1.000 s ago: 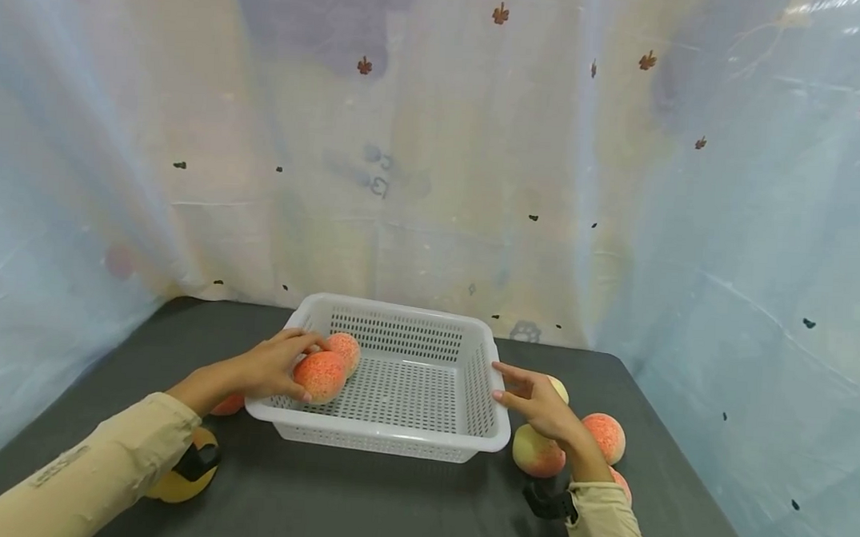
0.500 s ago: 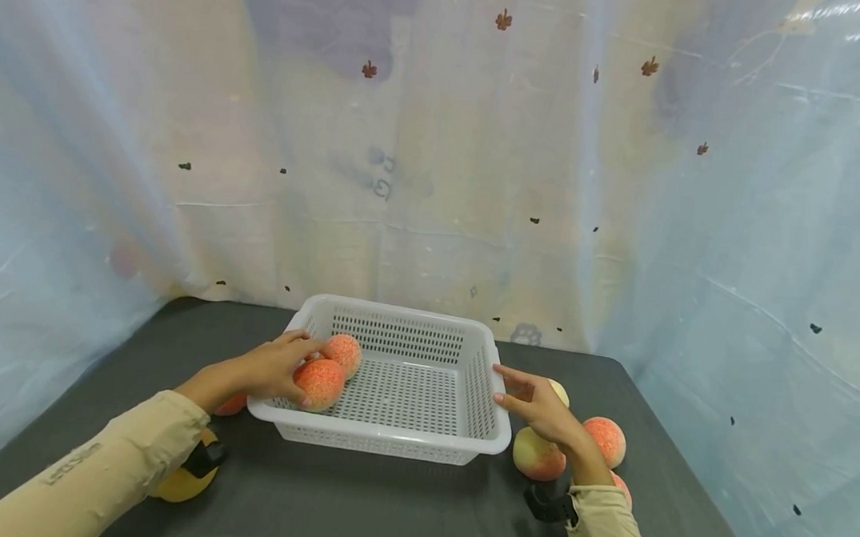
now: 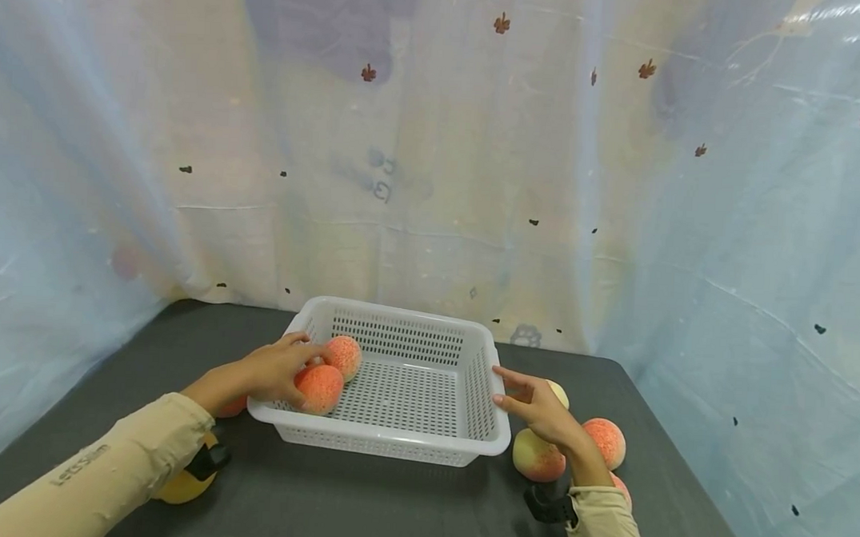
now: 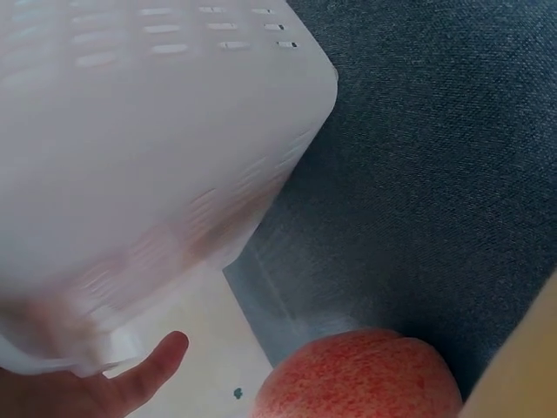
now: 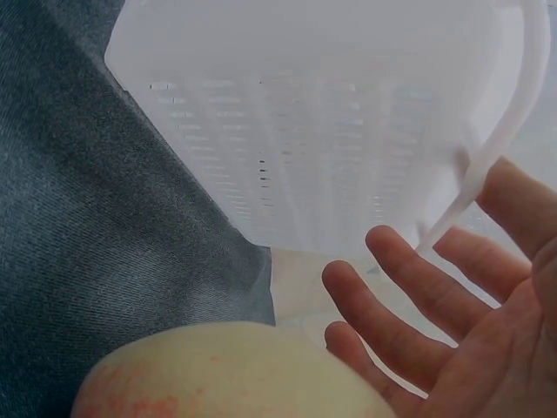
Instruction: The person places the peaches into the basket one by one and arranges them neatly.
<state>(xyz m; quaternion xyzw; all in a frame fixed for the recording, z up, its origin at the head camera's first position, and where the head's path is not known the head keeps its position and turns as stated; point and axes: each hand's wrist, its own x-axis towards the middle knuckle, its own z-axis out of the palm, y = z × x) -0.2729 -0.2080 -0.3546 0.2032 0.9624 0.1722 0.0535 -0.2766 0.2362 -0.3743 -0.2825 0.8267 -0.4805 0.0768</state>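
Observation:
A white slotted basket (image 3: 386, 439) stands on the dark table, with two red-orange peaches in its left end. My left hand (image 3: 274, 370) reaches over the left rim. Its thumb and fingers curve round the nearer peach (image 3: 320, 390); the fingertips overlap the farther peach (image 3: 344, 357). In the left wrist view, one finger (image 4: 152, 373) shows beside the basket, and most of the hand is hidden. My right hand (image 3: 539, 405) holds the basket's right rim with thumb and index finger. In the right wrist view its other fingers (image 5: 392, 340) spread loosely outside the wall.
Another peach (image 3: 232, 406) lies left of the basket, behind my left wrist. A yellow rounded thing (image 3: 182, 488) is partly hidden under the left forearm. Several peaches lie round my right arm, including a yellow-red one (image 3: 537, 456) and a red one (image 3: 606, 443). A pale curtain (image 3: 434, 180) hangs behind.
The nearer peach has sunk slightly into the basket, and my left hand has followed it a little while its fingers widen. My right hand has stayed at the rim.

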